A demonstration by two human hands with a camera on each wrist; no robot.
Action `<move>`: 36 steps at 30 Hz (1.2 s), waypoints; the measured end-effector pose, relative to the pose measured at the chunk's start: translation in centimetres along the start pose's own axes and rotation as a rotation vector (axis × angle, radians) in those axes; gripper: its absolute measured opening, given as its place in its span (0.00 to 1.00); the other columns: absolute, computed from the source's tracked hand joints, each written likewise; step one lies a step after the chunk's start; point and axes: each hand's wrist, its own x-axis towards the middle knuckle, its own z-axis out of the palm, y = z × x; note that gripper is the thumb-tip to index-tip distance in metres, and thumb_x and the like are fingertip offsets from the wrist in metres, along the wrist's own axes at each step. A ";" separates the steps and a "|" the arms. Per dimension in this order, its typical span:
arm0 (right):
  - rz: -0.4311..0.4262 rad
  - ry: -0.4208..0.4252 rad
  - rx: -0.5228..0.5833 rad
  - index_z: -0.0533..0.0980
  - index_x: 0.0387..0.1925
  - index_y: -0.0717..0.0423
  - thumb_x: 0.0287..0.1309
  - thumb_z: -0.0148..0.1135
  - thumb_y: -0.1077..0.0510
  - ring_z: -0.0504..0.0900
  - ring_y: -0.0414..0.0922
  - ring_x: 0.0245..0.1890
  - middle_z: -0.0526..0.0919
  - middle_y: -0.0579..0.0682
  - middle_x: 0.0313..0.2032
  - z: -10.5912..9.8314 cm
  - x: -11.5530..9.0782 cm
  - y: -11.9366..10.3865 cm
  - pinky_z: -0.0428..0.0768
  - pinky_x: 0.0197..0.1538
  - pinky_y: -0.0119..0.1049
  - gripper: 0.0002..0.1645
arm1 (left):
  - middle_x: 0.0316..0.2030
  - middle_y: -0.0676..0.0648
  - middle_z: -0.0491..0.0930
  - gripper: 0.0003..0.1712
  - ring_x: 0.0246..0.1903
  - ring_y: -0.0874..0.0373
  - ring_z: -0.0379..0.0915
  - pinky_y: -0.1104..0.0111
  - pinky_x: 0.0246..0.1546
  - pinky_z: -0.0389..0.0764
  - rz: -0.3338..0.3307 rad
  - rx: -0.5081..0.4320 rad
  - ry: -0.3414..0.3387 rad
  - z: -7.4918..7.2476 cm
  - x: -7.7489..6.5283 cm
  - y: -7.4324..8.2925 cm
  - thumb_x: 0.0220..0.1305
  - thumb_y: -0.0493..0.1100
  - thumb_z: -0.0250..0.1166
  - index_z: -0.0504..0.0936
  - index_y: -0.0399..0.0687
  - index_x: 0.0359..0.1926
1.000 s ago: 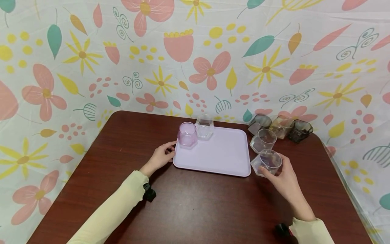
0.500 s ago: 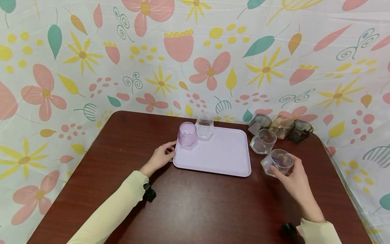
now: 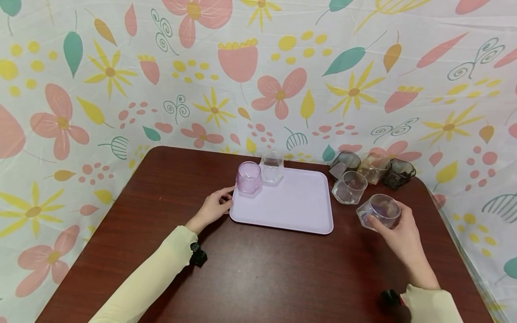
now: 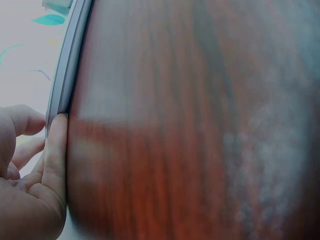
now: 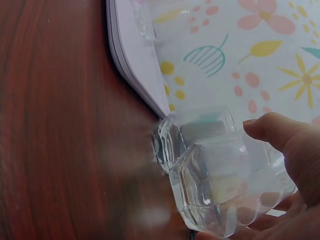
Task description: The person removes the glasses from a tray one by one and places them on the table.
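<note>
My right hand [image 3: 404,233] grips a clear drinking glass [image 3: 369,217] with a faceted base, to the right of the lilac tray [image 3: 295,206]. Thumb and fingers lie on opposite sides of this glass in the right wrist view, where its thick base [image 5: 197,195] shows tilted. Another clear glass [image 3: 348,190] stands between it and the tray's right edge. At the tray's left side, my left hand [image 3: 212,206] holds the rim, its fingertips against the edge strip [image 4: 67,65] in the left wrist view. A pink glass [image 3: 248,179] and a clear glass [image 3: 272,170] stand upright in the tray's back left corner.
Behind the clear glass on the right stand a grey glass [image 3: 344,163], an amber glass [image 3: 373,166] and a dark smoky glass [image 3: 397,172], close together. They are near the back right corner of the brown table [image 3: 258,273]. A flower-printed curtain [image 3: 242,98] hangs behind.
My right hand has carried the clear glass to the right, away from the tray and the other clear glass. The left hand and tray have stayed put.
</note>
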 end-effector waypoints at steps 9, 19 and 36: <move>-0.004 0.012 -0.002 0.57 0.73 0.71 0.63 0.71 0.48 0.69 0.68 0.60 0.66 0.75 0.63 -0.6 1.5 0.8 0.70 0.53 0.49 0.51 | 0.45 0.39 0.81 0.29 0.32 0.60 0.74 0.66 0.34 0.89 0.006 0.013 0.002 0.0 0.1 0.0 0.70 0.33 0.61 0.76 0.42 0.71; -0.005 -0.003 0.013 0.53 0.75 0.73 0.65 0.69 0.48 0.66 0.72 0.62 0.62 0.78 0.65 -0.8 3.8 1.7 0.67 0.56 0.70 0.52 | 0.46 0.39 0.80 0.29 0.32 0.60 0.74 0.65 0.35 0.89 0.003 -0.002 -0.002 -0.1 0.1 0.0 0.70 0.33 0.60 0.75 0.42 0.71; 0.031 -0.042 0.012 0.46 0.76 0.78 0.70 0.63 0.45 0.60 0.77 0.64 0.55 0.84 0.67 -0.3 6.9 2.6 0.64 0.60 0.75 0.56 | 0.45 0.38 0.81 0.29 0.31 0.61 0.74 0.65 0.34 0.89 0.017 -0.020 0.008 0.1 0.2 -0.5 0.69 0.31 0.61 0.76 0.39 0.71</move>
